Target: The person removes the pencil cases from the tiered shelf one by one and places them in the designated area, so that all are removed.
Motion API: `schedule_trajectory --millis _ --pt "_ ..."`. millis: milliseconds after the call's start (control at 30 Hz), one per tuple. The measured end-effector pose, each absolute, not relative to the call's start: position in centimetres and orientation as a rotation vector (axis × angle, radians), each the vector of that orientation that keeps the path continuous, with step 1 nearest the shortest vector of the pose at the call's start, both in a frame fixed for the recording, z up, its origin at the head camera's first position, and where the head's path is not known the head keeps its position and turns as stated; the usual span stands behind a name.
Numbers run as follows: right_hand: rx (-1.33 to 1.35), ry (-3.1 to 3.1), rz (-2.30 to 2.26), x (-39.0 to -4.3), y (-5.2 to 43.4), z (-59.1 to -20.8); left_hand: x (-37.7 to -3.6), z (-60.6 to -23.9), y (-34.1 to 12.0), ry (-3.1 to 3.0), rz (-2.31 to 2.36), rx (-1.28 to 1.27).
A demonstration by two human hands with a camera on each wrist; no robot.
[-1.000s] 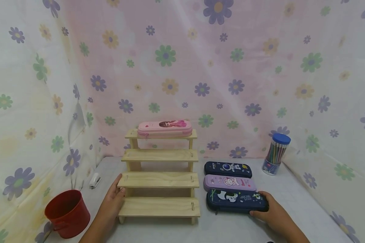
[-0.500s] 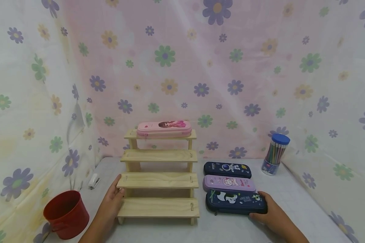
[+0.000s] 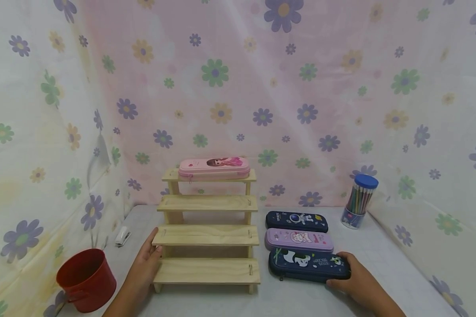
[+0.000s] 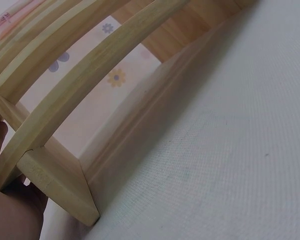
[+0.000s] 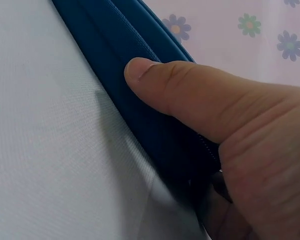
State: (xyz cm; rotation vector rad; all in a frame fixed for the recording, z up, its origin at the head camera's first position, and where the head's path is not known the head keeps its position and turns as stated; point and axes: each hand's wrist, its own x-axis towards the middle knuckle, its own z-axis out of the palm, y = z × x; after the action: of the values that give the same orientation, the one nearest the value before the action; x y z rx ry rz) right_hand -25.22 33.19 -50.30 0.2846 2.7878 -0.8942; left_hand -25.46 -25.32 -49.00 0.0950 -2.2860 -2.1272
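My right hand (image 3: 357, 281) has its grip closed round the right end of the dark blue pencil case (image 3: 308, 264), thumb (image 5: 174, 90) pressed along its near side by the zipper. The case lies flat on the desk (image 3: 301, 299), nearest of three in a row, touching the purple pencil case (image 3: 299, 239); the navy space pencil case (image 3: 296, 221) lies farthest.

My left hand (image 3: 144, 266) rests against the left side of the wooden step shelf (image 3: 206, 235), fingers relaxed, touching the second step's end. A pink pencil case (image 3: 214, 167) sits on the top step.
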Motion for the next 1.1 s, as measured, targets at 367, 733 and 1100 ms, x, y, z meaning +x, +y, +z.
schedule_trajectory --millis 367,733,1100 --pt "0.285 2.814 -0.858 -25.22 33.05 -50.3 -25.62 -49.04 -25.26 -2.29 -2.119 0.095" --pt "0.267 2.814 -0.895 -25.33 33.14 -50.27 -25.24 -49.13 -25.36 -2.256 -2.149 0.026" --pt "0.295 2.813 -0.886 -25.55 32.67 -50.16 -25.2 -49.0 -25.35 -2.283 -2.122 0.041"
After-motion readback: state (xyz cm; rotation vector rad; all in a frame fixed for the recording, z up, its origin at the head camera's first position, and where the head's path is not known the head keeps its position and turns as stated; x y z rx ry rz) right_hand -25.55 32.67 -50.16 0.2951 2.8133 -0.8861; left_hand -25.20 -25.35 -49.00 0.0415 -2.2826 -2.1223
